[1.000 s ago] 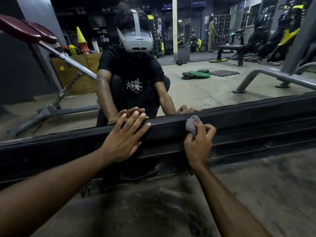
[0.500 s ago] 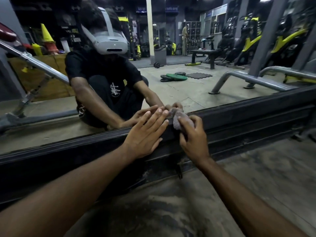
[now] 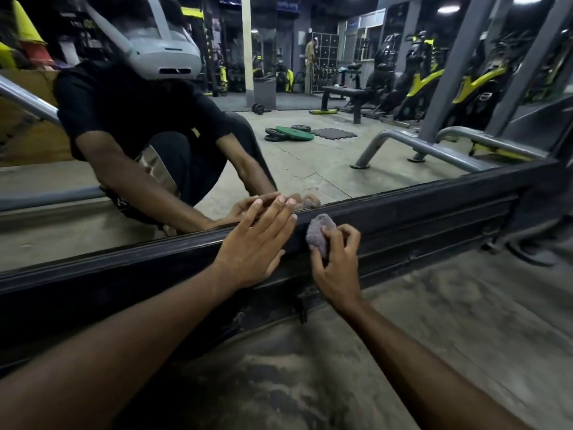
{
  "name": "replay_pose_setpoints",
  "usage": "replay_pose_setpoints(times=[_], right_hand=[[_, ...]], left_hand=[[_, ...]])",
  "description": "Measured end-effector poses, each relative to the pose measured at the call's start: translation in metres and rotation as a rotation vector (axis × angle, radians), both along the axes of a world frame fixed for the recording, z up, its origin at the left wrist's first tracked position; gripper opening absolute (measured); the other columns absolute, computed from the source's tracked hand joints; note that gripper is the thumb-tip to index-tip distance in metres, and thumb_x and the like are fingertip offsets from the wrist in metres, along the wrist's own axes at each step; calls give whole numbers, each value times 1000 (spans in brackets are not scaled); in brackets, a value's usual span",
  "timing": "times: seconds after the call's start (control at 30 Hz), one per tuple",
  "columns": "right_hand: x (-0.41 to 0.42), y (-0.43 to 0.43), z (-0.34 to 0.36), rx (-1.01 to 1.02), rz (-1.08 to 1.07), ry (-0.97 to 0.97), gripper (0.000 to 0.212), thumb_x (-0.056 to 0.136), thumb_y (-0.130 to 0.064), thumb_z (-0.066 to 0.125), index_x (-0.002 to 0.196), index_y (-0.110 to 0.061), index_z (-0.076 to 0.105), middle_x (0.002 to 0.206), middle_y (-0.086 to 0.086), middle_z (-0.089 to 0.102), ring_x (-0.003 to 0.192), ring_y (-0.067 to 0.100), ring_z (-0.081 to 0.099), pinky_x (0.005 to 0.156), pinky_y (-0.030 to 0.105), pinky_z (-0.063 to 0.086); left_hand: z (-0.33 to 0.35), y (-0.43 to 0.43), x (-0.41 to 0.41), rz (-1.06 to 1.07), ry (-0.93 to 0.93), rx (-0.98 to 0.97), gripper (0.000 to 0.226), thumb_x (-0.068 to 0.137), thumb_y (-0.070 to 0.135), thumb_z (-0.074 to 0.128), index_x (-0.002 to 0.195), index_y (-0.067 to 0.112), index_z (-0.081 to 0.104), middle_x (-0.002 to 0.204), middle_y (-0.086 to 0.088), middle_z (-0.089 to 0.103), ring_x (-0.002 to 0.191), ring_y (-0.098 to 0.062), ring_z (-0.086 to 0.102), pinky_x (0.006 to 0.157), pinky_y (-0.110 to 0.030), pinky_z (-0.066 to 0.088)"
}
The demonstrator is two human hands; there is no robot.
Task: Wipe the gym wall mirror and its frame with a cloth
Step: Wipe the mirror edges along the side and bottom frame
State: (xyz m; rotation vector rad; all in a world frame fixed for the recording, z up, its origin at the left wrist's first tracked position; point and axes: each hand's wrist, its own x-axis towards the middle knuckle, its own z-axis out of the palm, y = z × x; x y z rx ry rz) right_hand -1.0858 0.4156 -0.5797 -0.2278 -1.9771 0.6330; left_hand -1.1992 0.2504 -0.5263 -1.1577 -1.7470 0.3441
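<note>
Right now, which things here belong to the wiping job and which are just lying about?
Job: cloth, gripped by the right hand; frame, under the flat left hand; mirror.
Lying about, seen reflected: weight plates, rubber mat, bench.

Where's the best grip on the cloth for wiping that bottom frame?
Probably pinch the lower bunched end of the cloth from below, as the right hand does, fingers curled round it. That leaves the wadded upper end free against the black frame.
</note>
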Motion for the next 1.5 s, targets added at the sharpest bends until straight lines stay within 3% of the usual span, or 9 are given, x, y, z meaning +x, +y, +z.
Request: replay_pose_setpoints(times=[0.2,0.37,0.47,0.63,0.8,0.93,1.13,1.3,1.5], right_hand=[[5,62,1,-231,-170,52,18,95,-6,63,112,-6,63,116,5,37,81,-1,38,73,27,43],[9,73,20,-54,-16,97,45,91,-6,67,135,-16,63,128,9,46,98,2,47,78,8,43],[6,106,38,146,68,-11,54,89,-8,67,140,-25,62,127,5,51,98,20,61,77,29,56],[15,170,53,-204,-202,29,47,87,-9,64,131,-25,68,122,9,51,89,27,61,83,43,56],[16,140,18,179,113,-11,53,79,-6,74,124,-26,56,123,11,47,89,33,63,63,39,56],[14,174,9,205,151,-102,57,77,-10,75,123,-32,48,127,7,42,90,36,62,58,41,55],[34,226,-8,-206,-92,-72,47,86,-5,63,122,-31,51,122,5,37,81,33,59,65,39,51],[34,232,16,180,188,-31,46,86,-7,69,126,-25,58,127,8,44,90,31,62,64,37,54],[35,310,70,-95,-171,-79,45,83,-6,61,123,-27,67,124,12,45,94,37,60,76,39,52]], left_hand=[[1,16,7,55,39,-13,77,95,48,46,157,5,31,169,-19,15,157,-35,12,125,-55,7],[12,54,8,78,25,-53,78,93,47,48,157,5,32,168,-22,15,156,-39,13,126,-53,6],[6,58,11,90,7,-31,77,95,44,45,158,4,27,169,-22,9,157,-39,8,127,-53,6],[14,75,12,54,48,-60,74,97,47,41,159,9,30,169,-18,12,157,-35,9,127,-51,6],[11,104,17,94,53,-43,74,97,48,46,160,13,30,169,-21,9,156,-39,9,126,-55,8],[5,107,25,81,35,-88,72,99,43,42,163,21,18,170,-18,6,157,-37,6,125,-55,10],[3,130,37,94,56,-123,74,97,43,41,163,18,19,170,-16,8,157,-35,7,127,-52,2],[2,173,46,133,31,-98,78,98,46,45,162,11,20,170,-16,10,157,-35,9,127,-51,2],[-6,195,51,140,3,-50,79,100,48,42,162,7,15,171,-16,6,158,-33,6,127,-51,7]])
